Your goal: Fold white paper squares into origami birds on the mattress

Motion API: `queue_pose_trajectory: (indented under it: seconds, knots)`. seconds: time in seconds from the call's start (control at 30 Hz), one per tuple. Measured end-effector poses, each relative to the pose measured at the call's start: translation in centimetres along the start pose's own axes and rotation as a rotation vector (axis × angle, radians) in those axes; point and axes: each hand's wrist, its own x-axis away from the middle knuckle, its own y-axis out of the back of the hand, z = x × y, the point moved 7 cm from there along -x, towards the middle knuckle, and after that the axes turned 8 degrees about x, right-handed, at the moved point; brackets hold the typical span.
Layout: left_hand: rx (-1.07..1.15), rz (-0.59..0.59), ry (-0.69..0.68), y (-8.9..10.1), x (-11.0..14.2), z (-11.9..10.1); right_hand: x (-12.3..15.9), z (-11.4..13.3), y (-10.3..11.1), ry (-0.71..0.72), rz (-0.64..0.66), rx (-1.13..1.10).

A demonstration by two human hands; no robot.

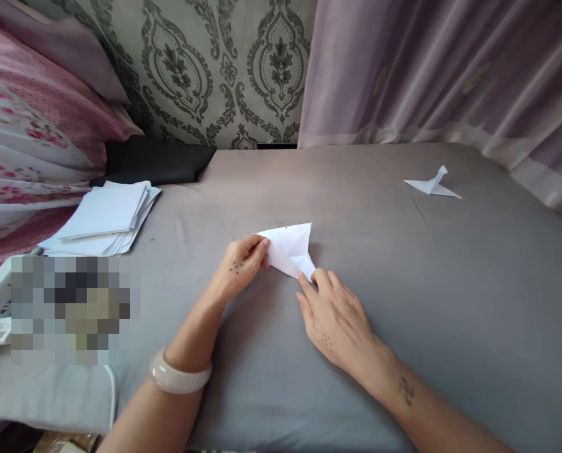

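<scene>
A partly folded white paper lies on the grey sheet in the middle of the view. My left hand pinches its left edge, fingers curled closed on the paper. My right hand lies flat on the sheet, its fingertips pressing the paper's near right corner. A pale bangle sits on my left wrist.
A stack of white paper sheets lies at the left. A finished folded paper figure rests at the far right. A black cushion and floral pink bedding are at the back left; a mauve curtain hangs behind.
</scene>
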Motion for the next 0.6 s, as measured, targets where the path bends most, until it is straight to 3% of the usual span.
queue_pose_trajectory:
  seconds: [0.27, 0.6]
  knots:
    - [-0.066, 0.011, -0.018, 0.0, 0.5, -0.8, 0.3, 0.0, 0.0, -0.003, 0.009, -0.012]
    - [-0.082, -0.005, -0.021, -0.2, 0.4, -0.6, -1.2, 0.4, 0.1, -0.021, 0.000, 0.040]
